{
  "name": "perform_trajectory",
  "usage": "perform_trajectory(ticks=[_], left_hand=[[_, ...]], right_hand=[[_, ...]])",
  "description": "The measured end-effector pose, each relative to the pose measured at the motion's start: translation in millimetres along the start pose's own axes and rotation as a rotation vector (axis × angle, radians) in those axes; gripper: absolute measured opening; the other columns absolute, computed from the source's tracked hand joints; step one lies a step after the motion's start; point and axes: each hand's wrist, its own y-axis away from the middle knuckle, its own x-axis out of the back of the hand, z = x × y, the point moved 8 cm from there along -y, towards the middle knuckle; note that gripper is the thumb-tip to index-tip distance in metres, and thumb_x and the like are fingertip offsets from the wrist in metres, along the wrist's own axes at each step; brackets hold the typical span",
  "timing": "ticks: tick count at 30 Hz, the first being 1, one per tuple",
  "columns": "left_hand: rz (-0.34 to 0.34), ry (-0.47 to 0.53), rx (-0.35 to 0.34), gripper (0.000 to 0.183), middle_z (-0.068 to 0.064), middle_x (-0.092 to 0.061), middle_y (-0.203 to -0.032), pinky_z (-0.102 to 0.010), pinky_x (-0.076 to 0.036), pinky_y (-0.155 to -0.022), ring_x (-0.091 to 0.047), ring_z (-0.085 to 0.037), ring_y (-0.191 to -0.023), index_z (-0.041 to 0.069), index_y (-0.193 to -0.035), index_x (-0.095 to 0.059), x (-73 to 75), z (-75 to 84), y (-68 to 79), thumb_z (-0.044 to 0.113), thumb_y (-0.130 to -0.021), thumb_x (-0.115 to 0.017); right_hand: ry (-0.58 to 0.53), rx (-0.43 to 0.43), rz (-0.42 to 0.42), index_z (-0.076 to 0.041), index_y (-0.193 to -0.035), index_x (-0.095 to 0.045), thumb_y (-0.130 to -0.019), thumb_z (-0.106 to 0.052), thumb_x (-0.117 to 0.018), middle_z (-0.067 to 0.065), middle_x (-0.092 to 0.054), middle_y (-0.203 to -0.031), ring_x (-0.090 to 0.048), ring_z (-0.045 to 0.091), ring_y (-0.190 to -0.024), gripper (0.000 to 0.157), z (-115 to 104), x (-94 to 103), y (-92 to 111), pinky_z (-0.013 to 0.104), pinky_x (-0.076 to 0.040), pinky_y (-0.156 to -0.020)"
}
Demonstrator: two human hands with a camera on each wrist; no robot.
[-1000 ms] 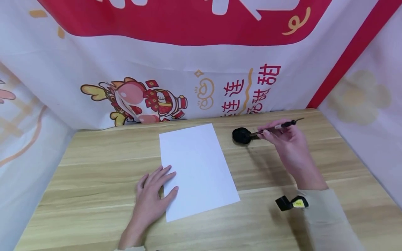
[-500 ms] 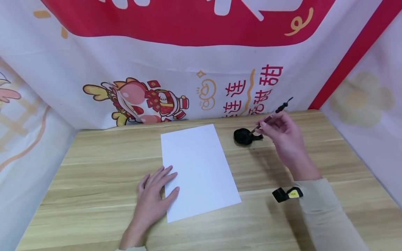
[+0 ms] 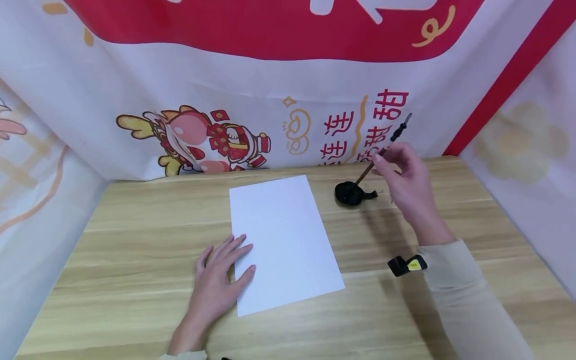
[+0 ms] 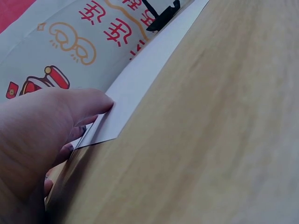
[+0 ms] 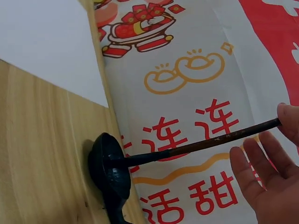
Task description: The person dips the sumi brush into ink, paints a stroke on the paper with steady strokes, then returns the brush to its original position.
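My right hand pinches a writing brush by its upper handle. The brush slants down, its dark head inside a small black ink dish with a stubby curved stem. In the right wrist view, thumb and forefinger meet near the top of the handle, the other fingers spread loosely. Left of the dish lies a blank white sheet of paper. My left hand rests on its left edge, fingers spread and fairly straight. In the left wrist view the thumb lies on the sheet.
The wooden table ends at a hanging white cloth with red print and cartoon figures. More cloth hangs on both sides. A small black device with a yellow label sits at my right wrist. Small dark specks lie near the dish.
My right hand has raised the brush from lying nearly flat over the dish's stem to a steeper slant, its head in the dish. The left hand stays on the paper.
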Motion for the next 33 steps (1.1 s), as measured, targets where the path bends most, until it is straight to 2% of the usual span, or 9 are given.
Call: perform_trajectory(ticks=[2,5,8,13,16,23,29,33], left_hand=[[-0.005,0.0,0.003,0.049,0.001,-0.057,-0.163,-0.067,-0.013,-0.129,-0.044,-0.032,-0.157,0.021,-0.142,-0.07,0.2,0.3,-2.0,0.032,-0.095,-0.08],[-0.015,0.002,0.013,0.049,0.002,-0.056,-0.164,-0.067,-0.012,-0.13,-0.043,-0.031,-0.157,0.022,-0.142,-0.07,-0.3,0.0,-2.3,0.033,-0.096,-0.08],[-0.009,0.003,0.012,0.049,0.001,-0.056,-0.163,-0.068,-0.012,-0.129,-0.044,-0.031,-0.157,0.022,-0.142,-0.07,0.0,0.4,-1.6,0.032,-0.095,-0.08],[0.0,0.004,0.009,0.049,0.001,-0.056,-0.163,-0.068,-0.013,-0.129,-0.044,-0.031,-0.157,0.021,-0.141,-0.07,0.0,-0.4,-1.5,0.032,-0.095,-0.081],[-0.009,0.003,0.019,0.049,0.002,-0.055,-0.164,-0.067,-0.012,-0.13,-0.043,-0.03,-0.158,0.022,-0.142,-0.07,-1.1,-1.6,-1.8,0.033,-0.095,-0.081],[-0.017,0.003,0.028,0.049,0.003,-0.055,-0.164,-0.067,-0.012,-0.13,-0.043,-0.029,-0.158,0.022,-0.142,-0.07,-2.3,-2.6,-2.0,0.033,-0.095,-0.081],[-0.01,0.011,0.023,0.049,0.001,-0.056,-0.164,-0.067,-0.012,-0.13,-0.043,-0.03,-0.158,0.021,-0.142,-0.07,-0.4,-0.8,-2.3,0.031,-0.095,-0.081],[-0.013,0.009,0.025,0.049,0.001,-0.056,-0.164,-0.067,-0.012,-0.13,-0.043,-0.03,-0.158,0.021,-0.142,-0.07,-0.7,-0.3,-2.1,0.032,-0.095,-0.081]], right_hand=[[0.085,0.018,0.025,-0.015,-0.121,-0.066,-0.106,-0.027,-0.07,-0.009,-0.066,-0.113,-0.066,0.009,-0.113,0.02,-3,1.3,-3,0.021,-0.063,-0.088],[0.127,0.027,0.038,-0.014,-0.125,-0.066,-0.106,-0.028,-0.07,-0.009,-0.066,-0.115,-0.066,0.009,-0.112,0.024,-5,1.2,-4,0.022,-0.064,-0.087],[0.115,0.061,0.048,-0.014,-0.129,-0.065,-0.106,-0.024,-0.07,-0.008,-0.067,-0.116,-0.067,0.011,-0.11,0.025,-9,0.4,-5,0.023,-0.065,-0.084],[0.058,0.169,0.068,-0.005,-0.134,-0.061,-0.105,-0.012,-0.069,-0.001,-0.068,-0.113,-0.07,0.017,-0.102,0.032,-17,0.0,-8,0.025,-0.066,-0.08],[0.053,0.182,0.065,-0.001,-0.135,-0.061,-0.105,-0.012,-0.068,-0.001,-0.068,-0.111,-0.072,0.018,-0.1,0.033,-19,-1.2,-9,0.024,-0.066,-0.079],[0.069,0.181,0.014,-0.009,-0.138,-0.065,-0.111,-0.018,-0.059,0.001,-0.065,-0.121,-0.069,0.02,-0.115,0.03,-23,-7.9,-12,0.024,-0.066,-0.083],[0.167,0.228,0.027,-0.014,-0.138,-0.072,-0.11,-0.015,-0.061,0.002,-0.063,-0.12,-0.068,0.017,-0.11,0.03,-29,-8.9,-13,0.02,-0.065,-0.079],[0.167,0.188,0.047,-0.019,-0.144,-0.065,-0.108,-0.015,-0.064,0.001,-0.064,-0.116,-0.068,0.014,-0.108,0.036,-28,-8.9,-16,0.019,-0.065,-0.079]])
